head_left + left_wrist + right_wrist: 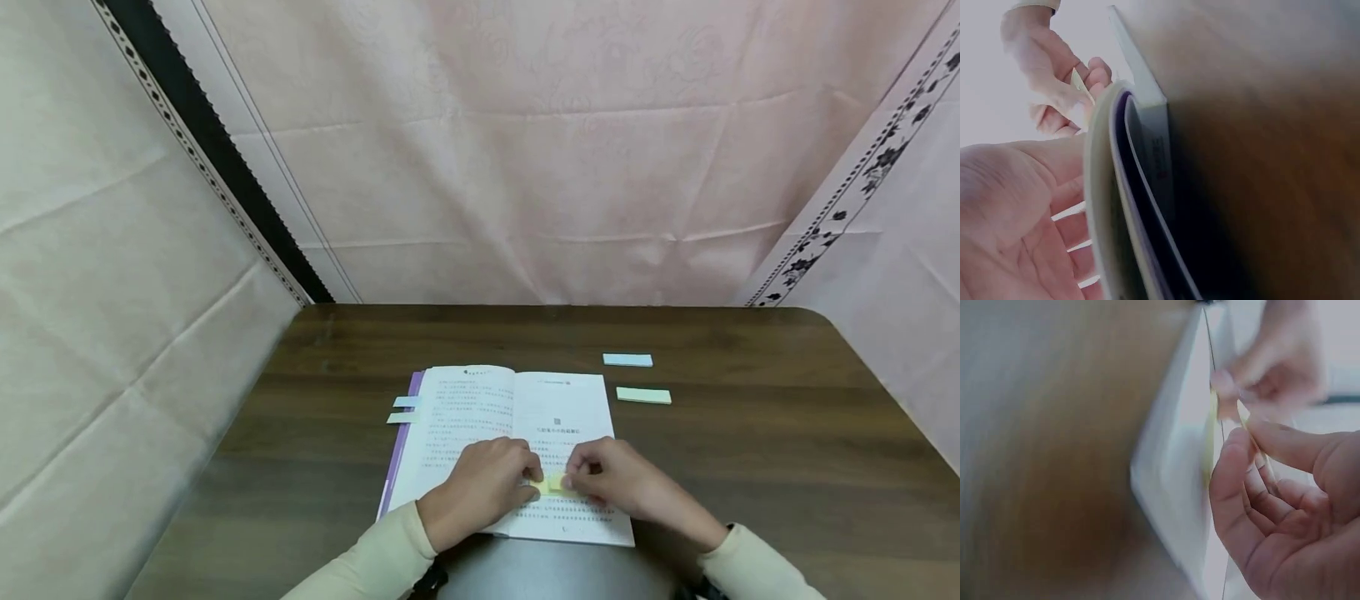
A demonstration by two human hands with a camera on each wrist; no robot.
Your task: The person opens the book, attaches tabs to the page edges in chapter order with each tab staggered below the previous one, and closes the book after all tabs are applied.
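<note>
An open book [558, 408] with printed pages lies on the table. Low on its right page is a yellow sticky-note pad [541, 486]. My left hand [491, 483] pinches the pad's left end between thumb and index finger. From the right, my right hand [617, 477] pinches a thin yellow sticky note [1243, 412] between thumb and index fingertip. In the right wrist view that note stands apart from the pad [1210, 440] against the page, its lower part hidden by the fingers. The left wrist view shows the book's curved page edges beside the left palm [1004, 194].
A blue sticky-note pad [627, 360] and a green one [643, 396] lie on the wooden table [750, 433] right of the book. Blue [406, 402] and green tabs [401, 417] stick out past its purple left edge. Pale cloth [525, 167] hangs behind.
</note>
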